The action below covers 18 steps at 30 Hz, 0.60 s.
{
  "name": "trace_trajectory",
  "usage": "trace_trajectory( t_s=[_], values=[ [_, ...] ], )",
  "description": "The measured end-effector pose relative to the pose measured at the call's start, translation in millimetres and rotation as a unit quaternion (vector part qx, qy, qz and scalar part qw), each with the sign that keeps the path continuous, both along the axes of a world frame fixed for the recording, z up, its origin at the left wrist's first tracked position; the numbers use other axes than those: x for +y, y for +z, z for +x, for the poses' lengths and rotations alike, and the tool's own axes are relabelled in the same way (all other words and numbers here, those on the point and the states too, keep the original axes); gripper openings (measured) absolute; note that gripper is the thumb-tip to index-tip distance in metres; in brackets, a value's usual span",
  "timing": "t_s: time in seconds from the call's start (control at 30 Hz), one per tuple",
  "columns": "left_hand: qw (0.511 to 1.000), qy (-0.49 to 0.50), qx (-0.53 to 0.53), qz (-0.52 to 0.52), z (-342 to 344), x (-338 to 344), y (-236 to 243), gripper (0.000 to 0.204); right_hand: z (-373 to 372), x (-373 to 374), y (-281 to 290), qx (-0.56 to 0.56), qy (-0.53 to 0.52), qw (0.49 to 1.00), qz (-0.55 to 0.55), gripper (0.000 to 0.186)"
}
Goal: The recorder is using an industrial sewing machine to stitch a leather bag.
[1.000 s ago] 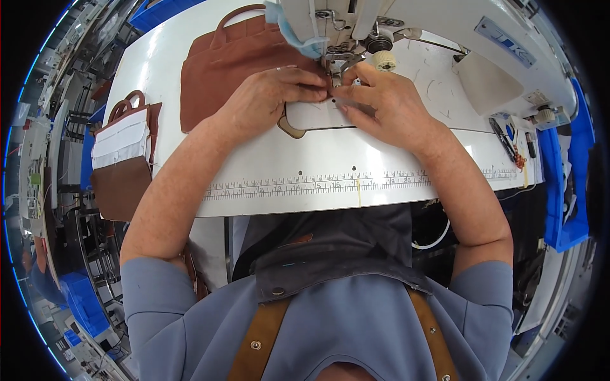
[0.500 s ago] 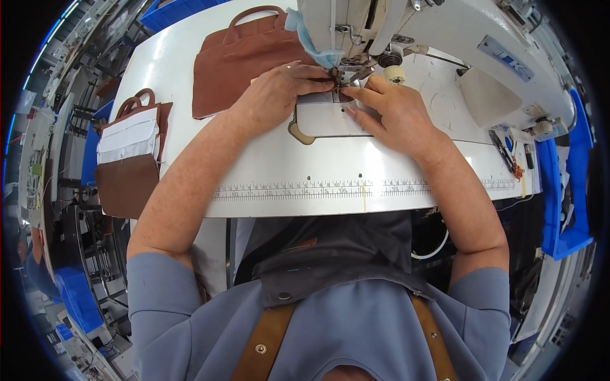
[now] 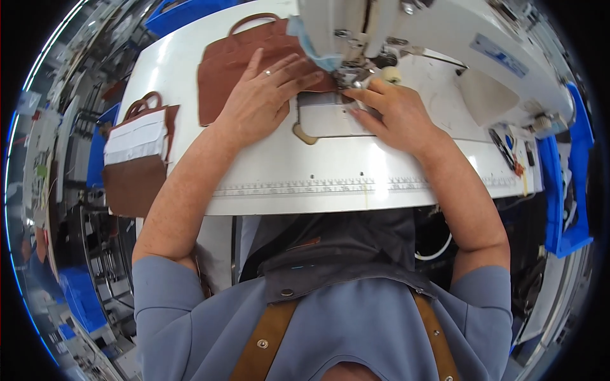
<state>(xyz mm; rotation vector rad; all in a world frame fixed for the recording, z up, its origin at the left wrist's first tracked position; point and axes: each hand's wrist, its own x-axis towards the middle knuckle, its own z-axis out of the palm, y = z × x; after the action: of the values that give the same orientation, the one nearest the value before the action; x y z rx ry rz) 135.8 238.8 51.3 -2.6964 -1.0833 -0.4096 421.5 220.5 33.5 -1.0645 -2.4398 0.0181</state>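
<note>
Under the needle area of a white sewing machine (image 3: 438, 38) lies the right edge of a brown bag panel (image 3: 222, 70) with a looped handle. My left hand (image 3: 264, 98), with a ring on it, rests flat on this panel, fingers spread and holding nothing. Close by the presser foot (image 3: 348, 77), my right hand (image 3: 400, 114) reaches in with its index fingertip at the panel's edge. Its thumb stays apart from the index finger over the metal plate (image 3: 333, 120); the other fingers are bent and partly hidden. A pale blue cloth (image 3: 308, 44) hangs on the machine head.
At the table's left edge hangs another brown bag piece (image 3: 135, 184) with a white panel. A ruler strip (image 3: 330, 186) runs along the front edge. Small tools (image 3: 505, 149) lie at the right, beside a blue bin (image 3: 562, 235). Another blue bin (image 3: 181, 16) stands behind.
My left hand has drawn back from the needle to the left and spread its fingers over the brown panel. The right hand stays nearly in place. The whole view has shifted slightly.
</note>
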Motion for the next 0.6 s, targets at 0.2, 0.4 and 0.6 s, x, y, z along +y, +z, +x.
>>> trace_trajectory(
  t_s=[0.2,0.4,0.6],
  values=[
    [0.938,0.341,0.057,0.036,-126,-65,5,0.075,1,-7,8,0.022,0.003,0.999,-0.025,0.029],
    [0.913,0.403,-0.034,-0.058,-225,-73,-25,0.074,-4,-8,10,0.027,-0.018,0.998,-0.051,0.028],
    [0.890,0.452,-0.004,-0.053,-260,-20,-31,0.070,-5,-9,6,0.012,-0.036,0.998,-0.041,0.029]
  ],
)
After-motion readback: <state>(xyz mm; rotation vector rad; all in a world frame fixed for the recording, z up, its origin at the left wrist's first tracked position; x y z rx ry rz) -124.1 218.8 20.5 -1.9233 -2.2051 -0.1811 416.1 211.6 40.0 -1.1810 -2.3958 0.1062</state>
